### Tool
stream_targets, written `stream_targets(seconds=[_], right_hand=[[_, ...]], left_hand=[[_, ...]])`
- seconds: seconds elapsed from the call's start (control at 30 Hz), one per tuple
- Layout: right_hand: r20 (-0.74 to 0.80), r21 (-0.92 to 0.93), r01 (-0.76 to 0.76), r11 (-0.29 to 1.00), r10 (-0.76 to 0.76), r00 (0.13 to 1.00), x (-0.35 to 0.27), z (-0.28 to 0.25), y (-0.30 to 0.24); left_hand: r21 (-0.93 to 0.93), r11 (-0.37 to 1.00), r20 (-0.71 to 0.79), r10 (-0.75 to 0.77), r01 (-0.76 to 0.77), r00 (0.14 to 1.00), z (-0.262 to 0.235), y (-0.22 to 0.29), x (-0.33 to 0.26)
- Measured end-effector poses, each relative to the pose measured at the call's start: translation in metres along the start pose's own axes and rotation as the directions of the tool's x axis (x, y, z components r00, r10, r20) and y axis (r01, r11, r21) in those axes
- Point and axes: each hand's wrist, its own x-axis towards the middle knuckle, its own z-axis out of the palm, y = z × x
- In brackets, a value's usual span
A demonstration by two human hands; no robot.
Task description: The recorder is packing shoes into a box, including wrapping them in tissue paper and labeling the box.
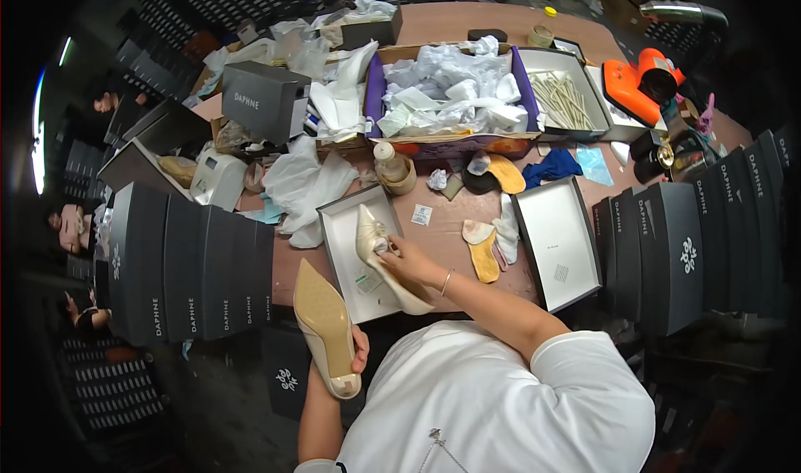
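My left hand (pixel 360 352) is closed around a cream pointed-toe pump (pixel 321 310), held sole up with its toe pointing away from me. Most of the fingers are hidden behind that shoe. Over an open white-lined shoe box (pixel 340 248), my right hand (pixel 409 263) closes at the opening of a second cream pump (pixel 368 227), its toe pointing away. A wad of pale crumpled paper (pixel 381 245) shows in this shoe beside my fingertips. Whether the fingers grip the shoe's edge or the paper is hard to make out.
To the right lies a dark-edged box lid (pixel 557 244). Dark shoe boxes stand in rows at left (pixel 179 264) and right (pixel 667 248). Yellow cloth pieces (pixel 484 252), a bottle (pixel 389 163), a carton of crumpled paper (pixel 450 89) and an orange tool (pixel 638 85) sit farther back.
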Motion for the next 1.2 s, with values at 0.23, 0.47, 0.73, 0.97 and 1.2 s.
stream_targets(seconds=[0.23, 0.47, 0.73, 0.97, 1.2], right_hand=[[0.393, 0.633, -0.164, 0.757, -0.131, 0.91, -0.052, -0.023, -0.065], [0.098, 0.101, 0.159, 0.982, -0.169, 0.981, -0.047, -0.046, -0.041], [-0.182, -0.738, -0.197, 0.645, 0.09, 0.979, -0.03, -0.132, 0.084], [-0.199, -0.614, -0.22, 0.758, 0.121, 0.973, -0.019, -0.134, 0.114], [0.179, 0.694, -0.219, 0.686, 0.131, 0.975, -0.051, -0.141, 0.004]], left_hand=[[0.202, 0.94, -0.371, -0.188, 0.276, 0.909, 0.031, -0.005, 0.045], [0.263, 0.964, -0.372, 0.07, 0.033, 0.925, 0.049, 0.005, 0.1], [0.311, 0.95, -0.382, 0.095, 0.031, 0.919, 0.045, 0.016, 0.104], [0.323, 0.946, -0.4, 0.131, 0.006, 0.907, 0.051, 0.011, 0.102], [0.185, 0.979, -0.294, -0.027, 0.084, 0.955, 0.062, 0.015, 0.105]])
